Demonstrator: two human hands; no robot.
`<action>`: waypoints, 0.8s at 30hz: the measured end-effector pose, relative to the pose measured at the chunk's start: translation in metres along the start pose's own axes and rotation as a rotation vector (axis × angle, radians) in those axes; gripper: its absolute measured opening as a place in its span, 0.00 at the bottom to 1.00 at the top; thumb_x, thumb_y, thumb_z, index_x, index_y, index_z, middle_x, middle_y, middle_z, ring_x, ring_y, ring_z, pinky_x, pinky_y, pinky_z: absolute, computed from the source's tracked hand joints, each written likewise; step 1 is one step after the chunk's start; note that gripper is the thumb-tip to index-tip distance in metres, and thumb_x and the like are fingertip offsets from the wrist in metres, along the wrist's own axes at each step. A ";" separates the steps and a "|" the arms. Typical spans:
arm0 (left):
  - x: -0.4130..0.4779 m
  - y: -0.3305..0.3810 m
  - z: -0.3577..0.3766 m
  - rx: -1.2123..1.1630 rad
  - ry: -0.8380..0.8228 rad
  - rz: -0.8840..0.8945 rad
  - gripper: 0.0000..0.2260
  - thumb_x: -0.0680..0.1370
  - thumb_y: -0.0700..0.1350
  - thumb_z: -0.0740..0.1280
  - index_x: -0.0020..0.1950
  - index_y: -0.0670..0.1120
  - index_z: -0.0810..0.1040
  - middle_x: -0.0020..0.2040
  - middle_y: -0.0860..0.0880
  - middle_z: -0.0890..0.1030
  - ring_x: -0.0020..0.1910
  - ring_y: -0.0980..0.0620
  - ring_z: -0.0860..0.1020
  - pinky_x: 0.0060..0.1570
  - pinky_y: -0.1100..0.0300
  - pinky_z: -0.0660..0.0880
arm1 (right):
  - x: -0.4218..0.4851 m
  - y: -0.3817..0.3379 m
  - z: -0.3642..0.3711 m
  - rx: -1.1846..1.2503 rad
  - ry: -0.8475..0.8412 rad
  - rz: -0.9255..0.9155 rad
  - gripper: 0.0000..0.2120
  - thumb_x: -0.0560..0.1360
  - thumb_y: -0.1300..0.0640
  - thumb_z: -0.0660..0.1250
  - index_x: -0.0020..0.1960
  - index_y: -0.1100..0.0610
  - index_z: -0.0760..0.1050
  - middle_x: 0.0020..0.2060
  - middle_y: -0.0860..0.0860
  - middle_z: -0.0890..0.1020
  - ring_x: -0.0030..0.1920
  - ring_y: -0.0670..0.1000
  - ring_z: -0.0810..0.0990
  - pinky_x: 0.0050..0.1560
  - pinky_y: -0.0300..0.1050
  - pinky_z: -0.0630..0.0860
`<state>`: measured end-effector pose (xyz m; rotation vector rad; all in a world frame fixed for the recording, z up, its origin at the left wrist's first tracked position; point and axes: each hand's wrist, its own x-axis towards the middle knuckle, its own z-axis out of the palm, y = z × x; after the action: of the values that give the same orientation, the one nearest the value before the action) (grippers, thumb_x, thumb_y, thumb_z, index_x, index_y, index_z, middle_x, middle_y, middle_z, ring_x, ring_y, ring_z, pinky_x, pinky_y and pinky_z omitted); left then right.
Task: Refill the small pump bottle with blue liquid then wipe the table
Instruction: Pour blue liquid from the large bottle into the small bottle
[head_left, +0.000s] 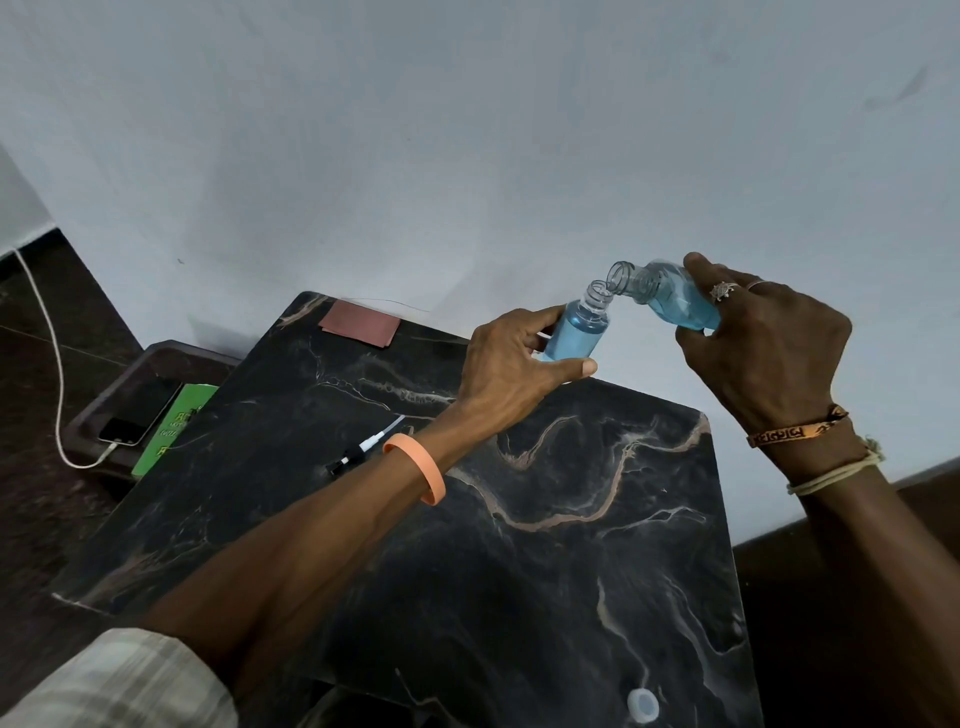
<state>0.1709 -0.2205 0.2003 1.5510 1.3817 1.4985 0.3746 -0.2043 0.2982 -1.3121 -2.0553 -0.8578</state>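
2 bottles with blue liquid: small pump bottle (576, 332), larger bottle (670, 297). 1 pump head (358, 454), 1 white cap (643, 705), 1 brown cloth (359, 325), 1 phone (140, 410), 1 green booklet (174, 428), 1 cable (49, 338).

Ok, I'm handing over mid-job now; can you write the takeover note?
Left hand grips the small bottle, neck open, blue nearly to its shoulder.
Right hand holds the larger bottle tilted, mouth at the small one's neck.
Pump head and white cap lie on the marble table; reddish-brown cloth at its far edge.
Done: pump off, bottle mostly filled.
To do: finish pouring, refit pump, wipe table.
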 end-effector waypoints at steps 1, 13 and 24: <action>0.000 0.000 0.000 -0.001 -0.001 0.002 0.26 0.66 0.54 0.80 0.63 0.55 0.81 0.50 0.54 0.86 0.44 0.57 0.83 0.46 0.51 0.83 | 0.000 0.000 0.000 -0.003 -0.002 -0.003 0.24 0.66 0.59 0.74 0.62 0.54 0.80 0.49 0.55 0.86 0.41 0.62 0.84 0.34 0.43 0.70; 0.000 -0.001 0.001 0.014 -0.010 -0.010 0.27 0.67 0.54 0.80 0.65 0.54 0.81 0.52 0.53 0.85 0.46 0.56 0.84 0.47 0.52 0.83 | -0.001 0.002 0.000 0.001 0.013 -0.013 0.23 0.66 0.58 0.74 0.62 0.54 0.80 0.48 0.56 0.86 0.40 0.62 0.83 0.34 0.43 0.70; -0.002 0.000 -0.002 0.022 0.005 -0.005 0.27 0.66 0.55 0.81 0.64 0.54 0.81 0.51 0.54 0.85 0.46 0.57 0.83 0.47 0.52 0.83 | -0.001 -0.002 -0.002 0.003 -0.001 -0.004 0.24 0.65 0.60 0.75 0.62 0.55 0.80 0.48 0.56 0.86 0.40 0.62 0.84 0.34 0.44 0.72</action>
<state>0.1692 -0.2224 0.1998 1.5572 1.4078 1.4898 0.3732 -0.2068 0.2983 -1.3073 -2.0600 -0.8552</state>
